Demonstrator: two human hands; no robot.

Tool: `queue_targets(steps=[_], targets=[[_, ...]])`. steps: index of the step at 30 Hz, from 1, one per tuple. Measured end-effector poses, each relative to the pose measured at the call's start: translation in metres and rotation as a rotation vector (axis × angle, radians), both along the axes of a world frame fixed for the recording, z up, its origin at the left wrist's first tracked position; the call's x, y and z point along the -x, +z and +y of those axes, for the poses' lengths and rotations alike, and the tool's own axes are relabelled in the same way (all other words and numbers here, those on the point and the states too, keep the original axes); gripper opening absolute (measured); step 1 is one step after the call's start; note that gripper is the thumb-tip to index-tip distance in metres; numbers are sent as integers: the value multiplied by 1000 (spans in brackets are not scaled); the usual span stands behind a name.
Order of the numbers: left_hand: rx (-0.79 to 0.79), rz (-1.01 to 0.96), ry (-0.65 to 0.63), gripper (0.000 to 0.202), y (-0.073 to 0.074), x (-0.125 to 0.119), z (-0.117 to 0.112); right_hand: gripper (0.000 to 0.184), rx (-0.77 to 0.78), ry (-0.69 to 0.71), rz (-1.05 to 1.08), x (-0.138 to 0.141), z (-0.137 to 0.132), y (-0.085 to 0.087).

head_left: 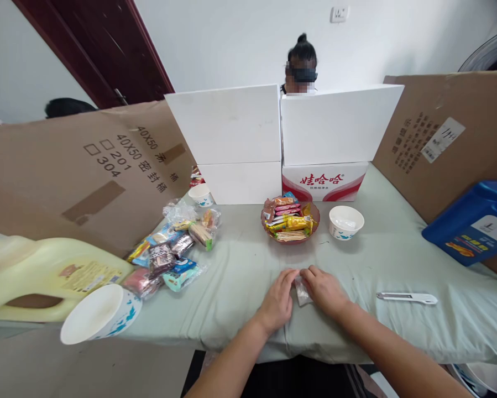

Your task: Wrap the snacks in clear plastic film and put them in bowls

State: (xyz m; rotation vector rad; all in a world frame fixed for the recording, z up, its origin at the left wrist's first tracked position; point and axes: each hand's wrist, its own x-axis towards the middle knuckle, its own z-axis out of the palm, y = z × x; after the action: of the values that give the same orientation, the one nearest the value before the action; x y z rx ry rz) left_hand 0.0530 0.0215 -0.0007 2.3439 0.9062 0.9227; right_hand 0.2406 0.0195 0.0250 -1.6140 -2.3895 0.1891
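A small transparent plastic packet (303, 294) lies between my hands near the table's front edge. My left hand (276, 303) has its fingers closed at the packet's upper left corner. On the other side, my right hand (325, 291) pinches the upper right edge, and the fingertips of both hands almost meet. What is inside the packet is too small to make out. Just beyond my hands stands a pinkish glass bowl (268, 235) filled with wrapped snacks and sticks. To its right is a paper bowl (346, 231) with transparent wrapping in it. A white utility knife (409, 298) rests to the right.
Wrapped snacks (165, 257) are heaped on the left, near a yellow jug (78, 265), a paper bowl (127, 315) and a smaller one (201, 194). White boxes (231, 127) and cardboard (119, 160) wall the table. A blue jug (476, 221) leans right; a person (302, 55) is behind.
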Motion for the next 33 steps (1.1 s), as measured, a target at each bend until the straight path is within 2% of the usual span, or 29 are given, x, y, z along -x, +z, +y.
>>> queue_targets(steps=[2, 4, 7, 10, 15, 16, 18, 21, 24, 28, 31, 33], targets=[[1, 25, 5, 58, 3, -1, -1, 20, -18, -32, -23, 4, 0, -5], [-6, 77, 25, 34, 9, -4, -1, 19, -35, -56, -36, 7, -3, -9], [-17, 160, 126, 12, 15, -9, -2, 17, -62, -90, -39, 4, -3, -13], [-12, 192, 196, 11, 16, -12, -2, 18, -107, -156, -28, -8, 3, -14], [-7, 199, 208, 19, 13, -12, -2, 28, -200, -254, -11, -22, 4, -10], [-7, 193, 201, 21, 12, -12, -1, 30, -224, -226, -9, -19, 0, -10], [-6, 138, 195, 24, 7, -9, 1, 39, -264, -76, -25, -10, -12, -14], [24, -87, 315, 27, -1, -3, 6, 74, -224, 167, -89, 6, -29, -24], [108, -282, 462, 23, -6, 2, 9, 90, -78, 171, -120, 14, -34, -31], [156, -320, 443, 18, -3, 5, 10, 90, 18, 142, -105, 19, -34, -29], [149, -328, 434, 16, 0, 5, 9, 74, -56, 114, -95, 20, -50, -31], [160, -319, 414, 16, 0, 5, 9, 62, -151, 186, -85, 15, -68, -35]])
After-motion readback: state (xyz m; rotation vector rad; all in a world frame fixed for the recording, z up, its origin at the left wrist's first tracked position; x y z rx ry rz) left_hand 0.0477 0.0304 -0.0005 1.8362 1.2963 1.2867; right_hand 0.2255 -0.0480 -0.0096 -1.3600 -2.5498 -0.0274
